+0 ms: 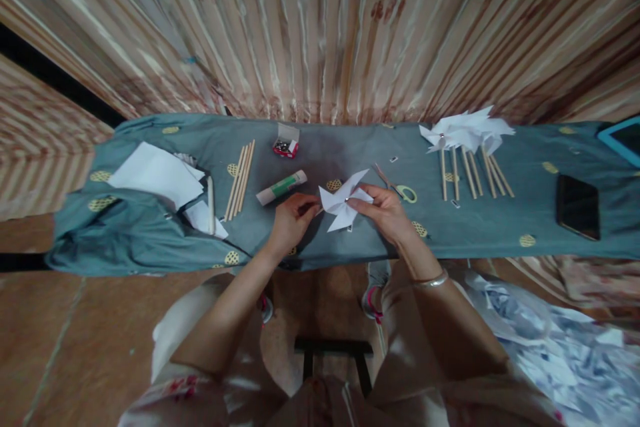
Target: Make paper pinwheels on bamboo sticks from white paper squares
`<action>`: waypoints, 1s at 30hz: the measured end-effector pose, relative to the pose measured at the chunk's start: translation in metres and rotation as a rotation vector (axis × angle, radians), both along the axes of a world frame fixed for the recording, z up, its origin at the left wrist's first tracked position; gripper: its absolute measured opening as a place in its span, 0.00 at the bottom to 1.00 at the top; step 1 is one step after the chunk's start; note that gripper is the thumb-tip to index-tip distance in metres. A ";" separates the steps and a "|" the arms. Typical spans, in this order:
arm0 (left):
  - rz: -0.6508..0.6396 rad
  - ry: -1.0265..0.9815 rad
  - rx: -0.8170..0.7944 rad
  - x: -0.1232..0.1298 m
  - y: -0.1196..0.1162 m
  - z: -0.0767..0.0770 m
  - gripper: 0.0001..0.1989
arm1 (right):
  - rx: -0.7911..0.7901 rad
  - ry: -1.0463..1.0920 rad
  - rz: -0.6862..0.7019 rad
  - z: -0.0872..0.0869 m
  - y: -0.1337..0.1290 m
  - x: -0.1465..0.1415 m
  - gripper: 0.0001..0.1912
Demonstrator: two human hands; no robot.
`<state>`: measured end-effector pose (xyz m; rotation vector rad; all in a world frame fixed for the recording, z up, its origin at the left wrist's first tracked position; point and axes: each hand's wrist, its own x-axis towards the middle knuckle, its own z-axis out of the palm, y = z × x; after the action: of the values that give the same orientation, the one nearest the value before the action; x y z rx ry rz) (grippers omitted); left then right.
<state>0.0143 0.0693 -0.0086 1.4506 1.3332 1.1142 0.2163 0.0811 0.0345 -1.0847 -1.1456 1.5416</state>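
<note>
Near the middle of the cloth-covered table, a white paper pinwheel (345,201) is held between both hands. My right hand (384,210) pinches it, with the thumb on the pin at its centre. My left hand (294,219) is closed on a thin wooden stick (319,211), whose end shows beside the pinwheel's left edge; the rest is hidden by the fingers. Just above my left hand lies a green and white glue stick (281,187). Scissors (405,193) with light green handles lie right beside my right hand.
Wooden sticks (240,180), white paper (156,175) and an open red box of pins (286,145) lie to the left. Finished pinwheels (467,132), a black phone (578,206) and a blue-edged device (620,140) are on the right. A bag of paper (560,353) stands below.
</note>
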 end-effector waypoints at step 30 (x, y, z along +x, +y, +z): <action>0.000 -0.432 -0.405 0.018 -0.019 0.033 0.15 | 0.682 -0.577 0.070 0.021 -0.034 0.018 0.05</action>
<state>0.0327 0.0503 0.0241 0.8575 1.1609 1.0128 0.2340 0.0468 0.0556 -1.0253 -1.9322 0.7641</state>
